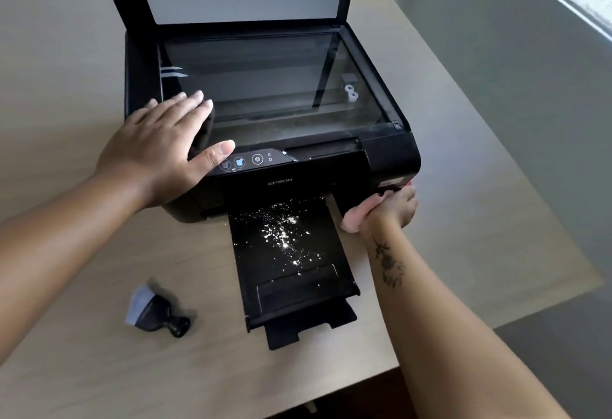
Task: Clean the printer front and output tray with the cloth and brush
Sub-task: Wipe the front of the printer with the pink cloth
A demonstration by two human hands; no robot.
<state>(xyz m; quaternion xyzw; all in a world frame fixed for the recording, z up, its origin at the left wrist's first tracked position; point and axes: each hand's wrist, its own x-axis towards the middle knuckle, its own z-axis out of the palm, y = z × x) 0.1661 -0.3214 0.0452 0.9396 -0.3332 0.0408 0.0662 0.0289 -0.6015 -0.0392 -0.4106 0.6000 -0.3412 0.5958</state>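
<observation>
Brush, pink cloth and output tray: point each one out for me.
brush (157,314), head view, black body.
pink cloth (351,220), head view, bunched lower end.
output tray (298,292), head view, bare panel near its outer end.

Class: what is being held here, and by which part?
The right hand grips the pink cloth, bunched up in its grasp. The left hand lies flat on the printer, holding nothing.
</observation>
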